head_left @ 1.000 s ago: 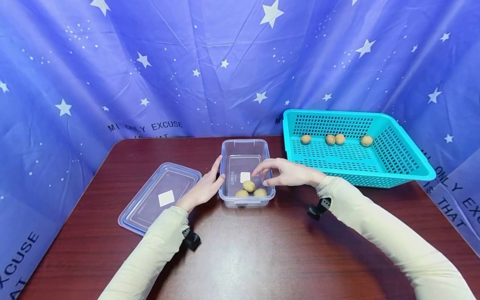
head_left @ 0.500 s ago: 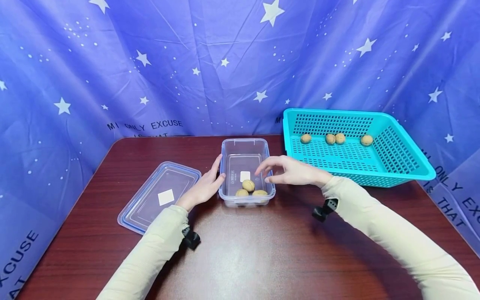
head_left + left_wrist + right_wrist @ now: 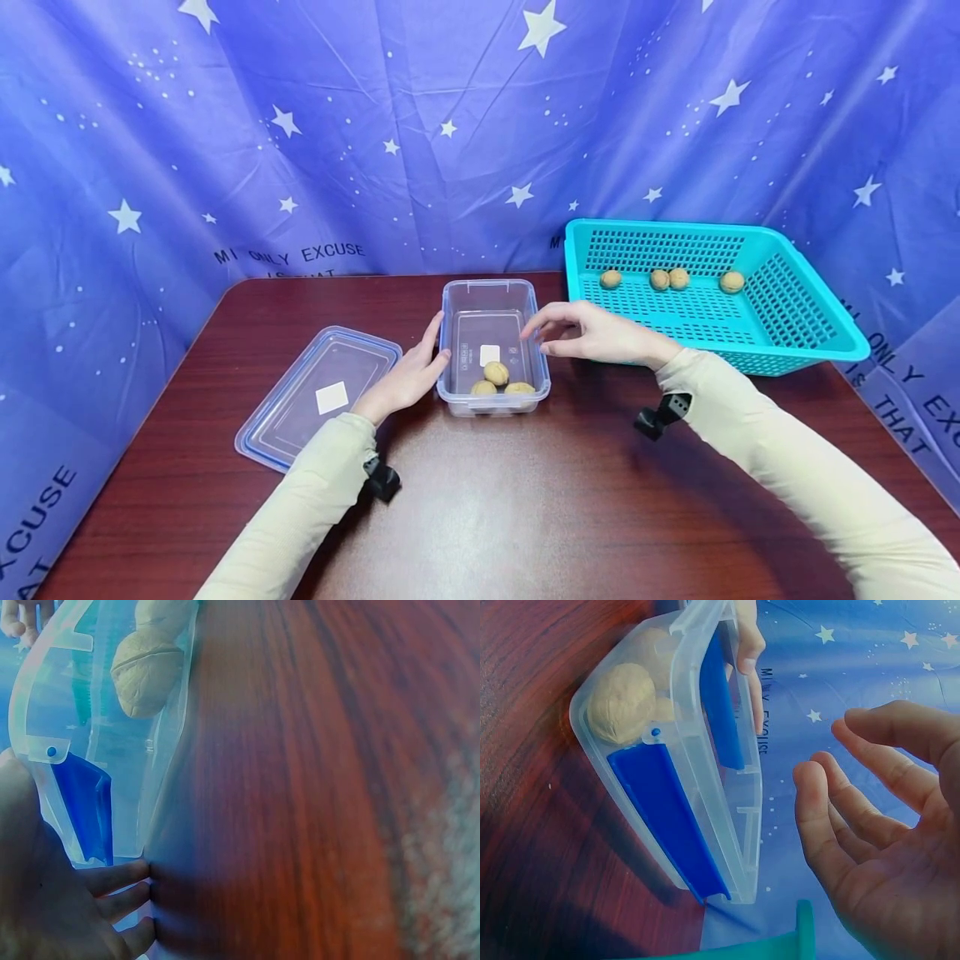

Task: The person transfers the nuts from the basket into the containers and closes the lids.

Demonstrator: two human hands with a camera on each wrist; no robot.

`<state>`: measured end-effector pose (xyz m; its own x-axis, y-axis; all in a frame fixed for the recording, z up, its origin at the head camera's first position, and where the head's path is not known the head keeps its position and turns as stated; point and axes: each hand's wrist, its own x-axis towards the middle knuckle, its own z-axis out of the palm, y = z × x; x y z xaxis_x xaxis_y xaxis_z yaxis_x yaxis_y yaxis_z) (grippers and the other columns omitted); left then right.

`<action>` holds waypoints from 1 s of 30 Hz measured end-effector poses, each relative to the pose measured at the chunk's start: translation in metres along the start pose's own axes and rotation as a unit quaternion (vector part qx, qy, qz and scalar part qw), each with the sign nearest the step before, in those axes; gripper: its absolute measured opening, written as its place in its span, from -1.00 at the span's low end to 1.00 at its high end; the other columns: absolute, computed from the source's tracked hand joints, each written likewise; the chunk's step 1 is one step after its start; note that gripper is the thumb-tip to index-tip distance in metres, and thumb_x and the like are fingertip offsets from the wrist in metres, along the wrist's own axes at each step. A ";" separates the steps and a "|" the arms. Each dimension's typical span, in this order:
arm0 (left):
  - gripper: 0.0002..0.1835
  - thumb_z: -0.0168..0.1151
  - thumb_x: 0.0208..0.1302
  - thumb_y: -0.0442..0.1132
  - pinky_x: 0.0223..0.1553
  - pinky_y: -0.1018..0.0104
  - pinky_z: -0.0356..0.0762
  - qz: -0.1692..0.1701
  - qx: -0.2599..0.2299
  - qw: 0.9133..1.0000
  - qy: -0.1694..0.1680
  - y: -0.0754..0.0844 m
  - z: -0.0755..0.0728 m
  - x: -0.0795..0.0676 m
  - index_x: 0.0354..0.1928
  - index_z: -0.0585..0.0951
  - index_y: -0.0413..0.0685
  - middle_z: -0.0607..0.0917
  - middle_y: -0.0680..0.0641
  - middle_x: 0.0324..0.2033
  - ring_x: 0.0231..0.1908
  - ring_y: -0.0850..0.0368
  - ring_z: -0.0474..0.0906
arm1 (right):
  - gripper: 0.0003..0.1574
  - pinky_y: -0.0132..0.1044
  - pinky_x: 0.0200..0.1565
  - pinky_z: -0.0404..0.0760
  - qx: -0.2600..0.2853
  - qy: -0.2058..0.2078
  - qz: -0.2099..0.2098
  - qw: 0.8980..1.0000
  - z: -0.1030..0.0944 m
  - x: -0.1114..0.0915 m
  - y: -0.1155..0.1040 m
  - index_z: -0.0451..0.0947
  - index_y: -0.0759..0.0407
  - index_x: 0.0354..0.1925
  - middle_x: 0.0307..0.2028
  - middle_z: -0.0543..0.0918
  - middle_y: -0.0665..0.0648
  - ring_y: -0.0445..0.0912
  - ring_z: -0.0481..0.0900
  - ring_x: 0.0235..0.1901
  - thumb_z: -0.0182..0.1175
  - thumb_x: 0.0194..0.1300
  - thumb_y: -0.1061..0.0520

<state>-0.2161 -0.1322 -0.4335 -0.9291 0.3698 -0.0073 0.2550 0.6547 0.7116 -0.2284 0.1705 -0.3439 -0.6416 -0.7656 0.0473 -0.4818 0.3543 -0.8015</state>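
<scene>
A clear plastic food container with blue side clips stands uncovered at the middle of the table. Three walnuts lie at its near end, also visible through the wall in both wrist views. My left hand rests against the container's left side; in the left wrist view its fingers touch the lower wall. Over the container's right rim hovers my right hand, its fingers loosely bent with nothing between them. The right wrist view shows that hand apart from the container.
A turquoise basket stands at the back right with several walnuts inside. The clear lid with a blue seal lies left of the container, partly under the left forearm. A starry blue curtain hangs behind the table.
My right hand has drawn back from inside the container, rightward and slightly up toward the basket. The near-right walnut has shifted a little. The left hand has stayed in place.
</scene>
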 end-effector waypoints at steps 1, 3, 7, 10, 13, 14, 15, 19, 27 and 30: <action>-0.26 -0.13 0.49 -0.11 0.27 -0.12 0.15 0.002 0.000 1.000 0.001 0.000 0.000 0.000 0.54 -0.24 0.03 0.23 -0.41 0.34 0.30 -0.27 0.22 | -0.69 -0.12 -0.07 0.55 -0.005 0.003 0.004 1.000 -0.001 -0.001 0.000 0.57 0.22 0.04 0.04 0.60 0.14 0.01 0.55 -0.04 0.19 0.33 0.26; -0.25 -0.13 0.49 -0.11 0.27 -0.12 0.16 0.005 -0.002 1.000 0.001 0.000 0.000 0.000 0.54 -0.24 0.03 0.24 -0.41 0.34 0.30 -0.27 0.22 | -0.69 -0.17 -0.12 0.56 -0.012 0.012 0.010 1.000 -0.003 -0.003 0.000 0.57 0.20 0.05 0.04 0.59 0.13 -0.03 0.55 -0.08 0.20 0.34 0.25; -0.25 -0.13 0.49 -0.11 0.27 -0.11 0.16 0.006 -0.001 1.000 0.001 0.000 0.001 0.000 0.54 -0.25 0.02 0.25 -0.41 0.33 0.30 -0.26 0.23 | -0.68 -0.17 -0.14 0.55 -0.017 0.027 0.024 0.999 -0.006 -0.008 -0.001 0.57 0.22 0.06 0.02 0.60 0.12 -0.02 0.54 -0.08 0.21 0.33 0.25; -0.25 -0.13 0.49 -0.11 0.27 -0.12 0.16 0.006 0.001 1.000 0.002 0.001 0.000 -0.001 0.54 -0.25 0.00 0.25 -0.42 0.33 0.30 -0.27 0.23 | -0.67 -0.09 -0.07 0.54 -0.009 0.030 0.036 0.999 -0.009 -0.011 -0.002 0.56 0.23 0.07 0.02 0.60 0.17 0.02 0.53 -0.03 0.20 0.34 0.25; -0.25 -0.13 0.49 -0.12 0.27 -0.13 0.15 0.006 -0.001 1.000 0.002 0.001 0.000 -0.001 0.53 -0.25 -0.01 0.23 -0.43 0.33 0.30 -0.28 0.22 | -0.67 -0.03 -0.02 0.52 -0.005 0.031 0.045 0.998 -0.012 -0.014 -0.003 0.56 0.22 0.07 0.02 0.60 0.17 0.01 0.53 -0.01 0.19 0.35 0.23; -0.25 -0.13 0.49 -0.12 0.27 -0.13 0.15 0.005 -0.002 1.000 0.001 0.001 0.001 -0.001 0.54 -0.25 0.00 0.23 -0.43 0.33 0.30 -0.29 0.21 | -0.68 -0.03 -0.02 0.52 -0.004 0.032 0.048 0.998 -0.013 -0.015 -0.002 0.56 0.20 0.07 0.02 0.60 0.17 -0.02 0.53 -0.02 0.20 0.35 0.22; -0.25 -0.13 0.49 -0.12 0.27 -0.13 0.15 0.005 -0.002 1.000 0.001 0.001 0.001 -0.001 0.54 -0.25 0.00 0.23 -0.43 0.34 0.30 -0.29 0.21 | -0.69 -0.04 -0.02 0.52 -0.007 0.034 0.049 0.998 -0.014 -0.016 -0.002 0.56 0.19 0.06 0.01 0.60 0.15 -0.04 0.53 -0.02 0.20 0.35 0.22; -0.25 -0.13 0.49 -0.12 0.27 -0.13 0.15 0.007 0.001 1.000 0.003 0.000 0.002 -0.001 0.53 -0.25 0.00 0.23 -0.43 0.34 0.30 -0.29 0.22 | -0.70 -0.08 -0.02 0.53 -0.009 0.041 0.056 0.998 -0.019 -0.020 0.000 0.57 0.14 0.05 0.01 0.60 0.13 -0.05 0.53 -0.04 0.20 0.35 0.20; -0.25 -0.13 0.49 -0.12 0.28 -0.13 0.14 0.005 -0.004 1.000 0.000 -0.001 0.000 -0.001 0.54 -0.25 0.00 0.23 -0.42 0.34 0.31 -0.27 0.20 | -0.71 -0.15 -0.05 0.51 -0.028 0.057 0.078 0.995 -0.031 -0.027 0.004 0.57 0.07 0.06 0.04 0.59 0.08 -0.06 0.52 -0.04 0.16 0.40 0.13; -0.25 -0.13 0.50 -0.11 0.28 -0.11 0.14 0.003 -0.006 1.000 -0.001 -0.001 0.000 0.000 0.54 -0.25 0.02 0.23 -0.40 0.34 0.31 -0.25 0.20 | -0.70 -0.16 -0.12 0.52 -0.029 0.059 0.086 0.994 -0.036 -0.031 0.004 0.56 0.07 0.08 0.02 0.59 0.09 0.00 0.51 -0.08 0.14 0.41 0.13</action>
<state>-0.2162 -0.1330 -0.4346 -0.9274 0.3740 -0.0042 0.2569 0.6453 0.7194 -0.2320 0.2148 -0.3275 -0.7816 -0.6236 -0.0146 -0.3903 0.5071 -0.7685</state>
